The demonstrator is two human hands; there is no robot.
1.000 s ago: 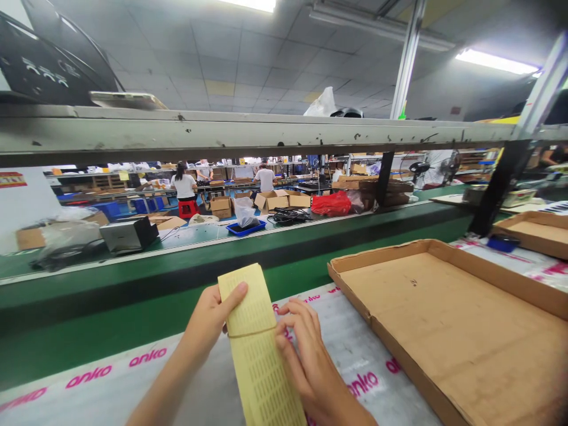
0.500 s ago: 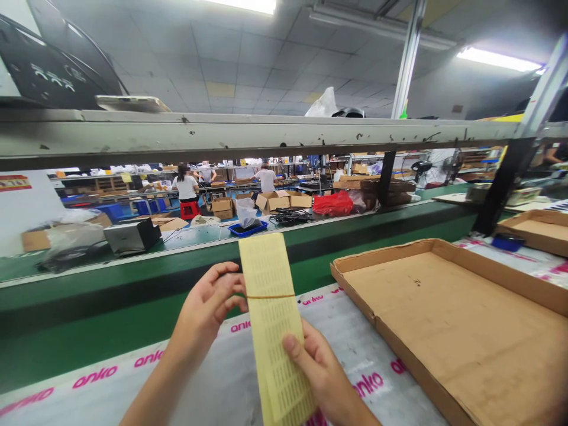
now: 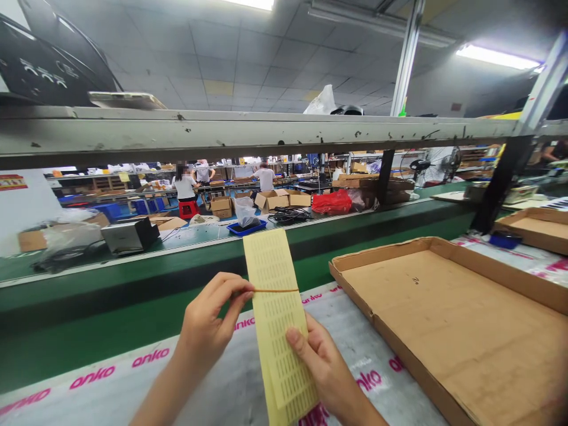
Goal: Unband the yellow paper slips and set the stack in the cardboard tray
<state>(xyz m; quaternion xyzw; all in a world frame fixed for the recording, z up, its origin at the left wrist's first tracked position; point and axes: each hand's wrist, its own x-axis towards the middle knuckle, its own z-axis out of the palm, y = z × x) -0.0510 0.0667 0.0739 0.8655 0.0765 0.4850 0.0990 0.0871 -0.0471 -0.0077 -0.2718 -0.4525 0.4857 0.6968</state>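
Your right hand (image 3: 328, 373) grips the label stack (image 3: 277, 313) upright beside the tray (image 3: 444, 313), steadying it while left fingers (image 3: 242, 291) pinch its band (image 3: 275, 290).

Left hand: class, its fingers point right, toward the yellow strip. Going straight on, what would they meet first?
The left hand already pinches the rubber band at the edge of the yellow label strip; going on, it would probably press into that strip first, though depth is unclear.

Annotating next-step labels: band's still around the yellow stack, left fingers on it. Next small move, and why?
Probably slide the band up off the stack's top end. The left hand pinches it at the left edge, the right hand grips the lower part, and the band sits nearer the free top.
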